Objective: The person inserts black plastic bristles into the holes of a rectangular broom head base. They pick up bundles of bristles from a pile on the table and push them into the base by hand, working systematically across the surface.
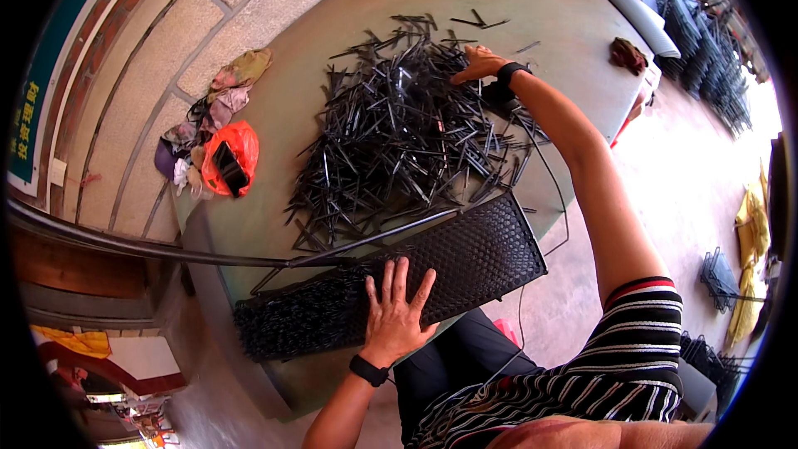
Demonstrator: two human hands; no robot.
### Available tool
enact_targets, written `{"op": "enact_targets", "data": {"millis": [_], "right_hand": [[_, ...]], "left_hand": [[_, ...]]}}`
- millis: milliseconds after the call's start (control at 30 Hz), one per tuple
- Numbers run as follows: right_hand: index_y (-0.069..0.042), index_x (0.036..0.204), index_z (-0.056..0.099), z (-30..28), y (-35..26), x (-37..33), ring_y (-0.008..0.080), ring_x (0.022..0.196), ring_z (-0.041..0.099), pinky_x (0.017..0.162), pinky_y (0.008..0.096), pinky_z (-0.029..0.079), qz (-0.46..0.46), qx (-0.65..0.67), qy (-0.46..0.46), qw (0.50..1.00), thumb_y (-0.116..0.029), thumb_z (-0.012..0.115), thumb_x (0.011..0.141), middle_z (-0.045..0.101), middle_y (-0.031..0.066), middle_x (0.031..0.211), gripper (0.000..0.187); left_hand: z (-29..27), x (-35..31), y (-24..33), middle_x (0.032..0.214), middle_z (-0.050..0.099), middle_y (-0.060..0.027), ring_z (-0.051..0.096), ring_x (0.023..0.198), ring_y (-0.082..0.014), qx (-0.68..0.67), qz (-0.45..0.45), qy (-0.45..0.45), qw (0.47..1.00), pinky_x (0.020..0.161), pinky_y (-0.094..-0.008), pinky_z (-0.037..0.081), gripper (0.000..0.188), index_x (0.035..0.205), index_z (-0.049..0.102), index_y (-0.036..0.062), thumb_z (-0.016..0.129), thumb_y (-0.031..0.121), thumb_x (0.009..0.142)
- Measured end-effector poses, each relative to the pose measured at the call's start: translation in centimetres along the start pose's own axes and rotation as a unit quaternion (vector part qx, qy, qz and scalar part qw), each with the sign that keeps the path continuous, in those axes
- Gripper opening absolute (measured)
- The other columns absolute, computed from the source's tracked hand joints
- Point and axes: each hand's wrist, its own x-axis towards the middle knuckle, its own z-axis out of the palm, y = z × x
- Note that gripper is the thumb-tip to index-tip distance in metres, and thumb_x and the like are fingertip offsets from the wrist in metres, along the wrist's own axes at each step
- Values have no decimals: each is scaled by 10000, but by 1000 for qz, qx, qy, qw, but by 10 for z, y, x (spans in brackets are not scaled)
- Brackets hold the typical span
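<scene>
A long, black, rectangular woven panel in a thin frame lies slantwise at the near edge of the table. Its left part is densely covered with short black tufts; the right part shows a bare honeycomb-like weave. My left hand rests on the panel where tufts and weave meet, its fingers spread and flat. Beyond the panel spreads a large heap of thin black strips. At the heap's far right edge, my right hand reaches in with thumb and fingers apart, holding nothing that I can see.
A dark metal rod crosses from the left over the panel's far edge. On the table's left sit a red plastic bag with a black phone and crumpled cloths. A dark brown bundle lies far right.
</scene>
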Motion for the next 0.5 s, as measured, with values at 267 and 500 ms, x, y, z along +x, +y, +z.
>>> {"op": "enact_targets", "data": {"millis": [267,500], "right_hand": [[59,982,582,4,5,24,266,925,616,778,371,485,-32,-7,-46,998,-572,761,494,634,182,977,817],[36,835,644,-2,2,24,253,794,633,687,361,500,-37,-15,-36,999,-544,761,475,660,132,847,693]], "left_hand": [[-1,4,-1,1462,128,-231,144,1340,-436,-5,-18,-12,1000,1005,-666,150,1009,1446,194,238,763,402,629],[0,5,-2,1463,114,-242,129,1340,-451,-9,-12,-14,1000,997,-676,144,1011,1447,188,235,762,403,632]]}}
